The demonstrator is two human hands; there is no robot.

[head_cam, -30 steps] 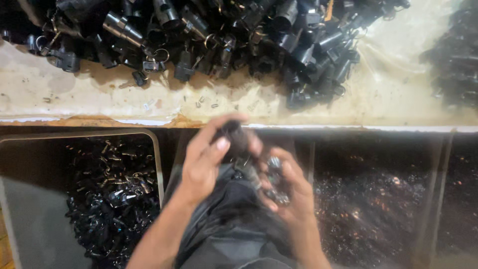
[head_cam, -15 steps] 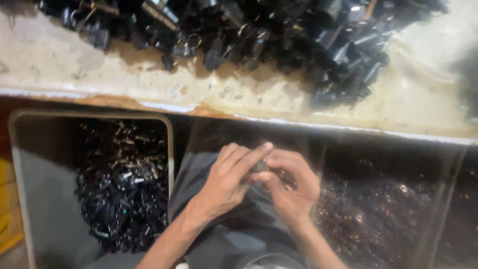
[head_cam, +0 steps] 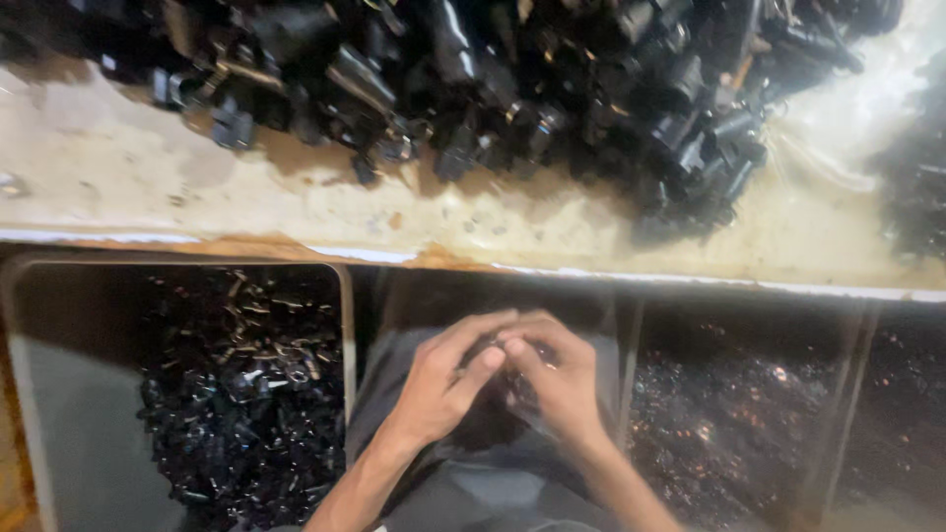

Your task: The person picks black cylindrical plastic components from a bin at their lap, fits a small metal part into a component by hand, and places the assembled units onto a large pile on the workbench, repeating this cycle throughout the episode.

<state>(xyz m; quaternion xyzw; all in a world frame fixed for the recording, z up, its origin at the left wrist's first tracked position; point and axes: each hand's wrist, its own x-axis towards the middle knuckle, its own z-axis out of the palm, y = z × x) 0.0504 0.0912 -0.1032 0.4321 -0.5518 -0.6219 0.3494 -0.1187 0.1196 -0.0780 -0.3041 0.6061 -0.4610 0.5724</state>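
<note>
A pile of small parts (head_cam: 512,89) lies on the workbench (head_cam: 148,187) at the far side, a tray (head_cam: 345,325) holding metal clips (head_cam: 241,394) sits below it at the left, and two bins (head_cam: 631,345) of small pieces (head_cam: 729,424) sit at the right.

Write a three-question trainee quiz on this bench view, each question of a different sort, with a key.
1. True or false: the left hand and the right hand are far apart.
2. Which lies left of the hands? A) grey tray of small black parts B) a red bucket C) a coiled hose
3. Fill in: the pile of black parts lies on the worn pale ____ above the hands.

Key: 1 false, their fingertips meet over a small dark piece, too hidden to identify. 2 A. 3 bench.
</note>
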